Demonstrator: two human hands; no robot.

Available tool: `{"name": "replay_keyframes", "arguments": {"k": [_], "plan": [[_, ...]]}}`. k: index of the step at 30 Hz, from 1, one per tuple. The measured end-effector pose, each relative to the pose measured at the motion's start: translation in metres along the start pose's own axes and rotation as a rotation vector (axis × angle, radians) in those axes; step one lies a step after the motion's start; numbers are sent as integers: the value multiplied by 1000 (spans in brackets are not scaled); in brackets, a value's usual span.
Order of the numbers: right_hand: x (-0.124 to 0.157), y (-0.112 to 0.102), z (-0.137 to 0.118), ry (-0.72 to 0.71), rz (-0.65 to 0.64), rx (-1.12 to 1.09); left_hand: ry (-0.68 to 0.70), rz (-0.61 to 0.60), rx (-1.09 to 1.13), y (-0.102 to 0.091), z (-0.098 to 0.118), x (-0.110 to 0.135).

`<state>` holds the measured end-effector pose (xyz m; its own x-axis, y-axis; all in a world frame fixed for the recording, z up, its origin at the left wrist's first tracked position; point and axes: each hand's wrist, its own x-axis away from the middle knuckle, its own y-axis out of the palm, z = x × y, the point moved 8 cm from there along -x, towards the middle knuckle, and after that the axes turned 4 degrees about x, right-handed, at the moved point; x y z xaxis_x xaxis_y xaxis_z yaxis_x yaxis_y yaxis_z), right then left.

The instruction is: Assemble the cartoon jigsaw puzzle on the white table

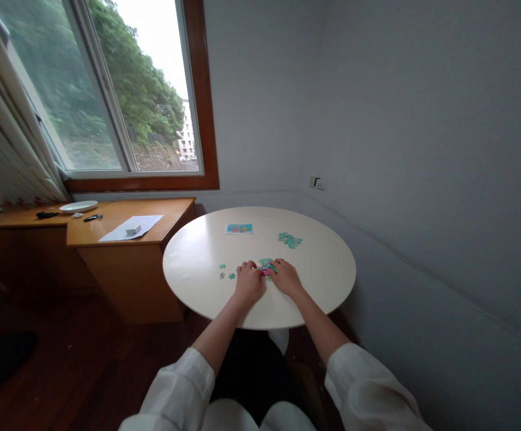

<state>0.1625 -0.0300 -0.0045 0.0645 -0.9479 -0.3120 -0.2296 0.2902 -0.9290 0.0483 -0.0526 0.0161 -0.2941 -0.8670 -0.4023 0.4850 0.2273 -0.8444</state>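
Observation:
A partly joined jigsaw puzzle [266, 269] in green and pink lies on the white round table [323, 269], between my two hands. From the left, my left hand [250, 282] has its fingers bent onto the puzzle's edge. My right hand [286, 277] holds the opposite side with curled fingers. Both hands cover parts of the puzzle, so the exact pieces under the fingertips are hidden. A few loose puzzle pieces [232, 276] lie just left of my left hand. Farther back on the right is a pile of green puzzle pieces [290, 240].
A small colourful picture card [238, 228] lies toward the table's far side. To the left, a wooden desk [177, 218] carries a white paper [152, 222], a small box [133, 229] and a white plate [78, 206]. A wall [422, 179] borders the table on the right.

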Motion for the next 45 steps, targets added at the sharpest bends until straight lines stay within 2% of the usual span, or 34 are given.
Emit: {"name": "replay_keyframes", "arguments": {"k": [4,15,19,24,30,40,45], "plan": [[0,0,0,4,6,-11,-2,-45,-53,2,4,1],[-3,1,4,16,30,-70,-48,-12,-71,0,0,1],[-4,-3,6,21,94,-136,-80,43,-35,-7,-2,2],[-1,-12,8,47,167,-176,-100,37,-27,-8,-3,3],[-1,-9,5,19,108,-164,-88,9,-45,-3,-3,2],[-1,-12,7,58,131,-161,-118,25,-60,-6,-6,2],[-1,-8,5,35,59,-183,-136,-16,-50,-4,-7,2]]}}
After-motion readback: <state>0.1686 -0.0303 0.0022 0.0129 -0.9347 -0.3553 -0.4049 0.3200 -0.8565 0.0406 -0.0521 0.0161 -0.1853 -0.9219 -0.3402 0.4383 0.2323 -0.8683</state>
